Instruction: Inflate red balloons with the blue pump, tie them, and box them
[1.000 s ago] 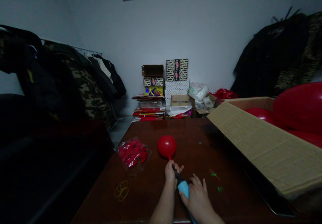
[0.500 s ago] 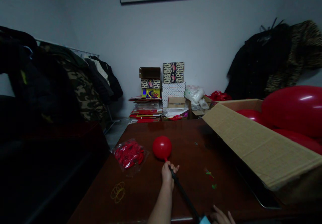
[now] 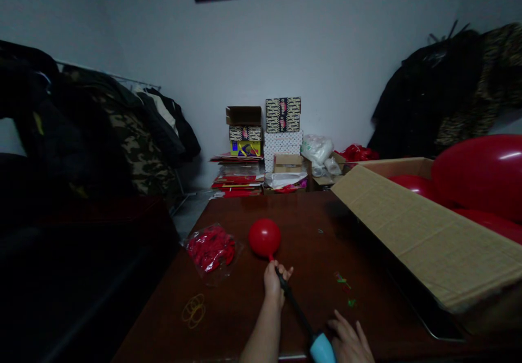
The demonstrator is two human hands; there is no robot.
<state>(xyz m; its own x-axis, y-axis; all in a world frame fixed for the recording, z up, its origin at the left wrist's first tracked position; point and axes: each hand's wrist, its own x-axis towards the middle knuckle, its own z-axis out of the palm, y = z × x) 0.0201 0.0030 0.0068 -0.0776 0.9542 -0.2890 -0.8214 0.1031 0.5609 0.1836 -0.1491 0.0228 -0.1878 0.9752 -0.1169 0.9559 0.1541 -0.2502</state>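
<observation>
A small, partly inflated red balloon [image 3: 264, 237] sits over the table, its neck pointing toward me. My left hand [image 3: 274, 280] is closed round the balloon's neck at the tip of a hand balloon pump, some fingertips lifted. From there the pump's black shaft [image 3: 297, 310] slants down to the right into a light-blue body [image 3: 322, 348]. At that blue part is my right hand [image 3: 349, 338], fingers stretched outward; its grip is partly hidden at the bottom edge. A clear bag of red balloons [image 3: 211, 249] lies to the left, above several yellow rubber bands [image 3: 193, 311].
On the right, a cardboard box [image 3: 411, 232] holding large red balloons [image 3: 485, 175] overhangs a dark flat object [image 3: 428, 308]. Small green and red bits [image 3: 342, 281] lie on the brown table [image 3: 302, 211]. Stacked boxes [image 3: 283, 145] stand beyond; coats [image 3: 130, 135] hang left.
The pump's blue body and my right hand have moved up and left together, shortening the visible black shaft. My left hand keeps its hold at the balloon's neck. The view has shifted slightly.
</observation>
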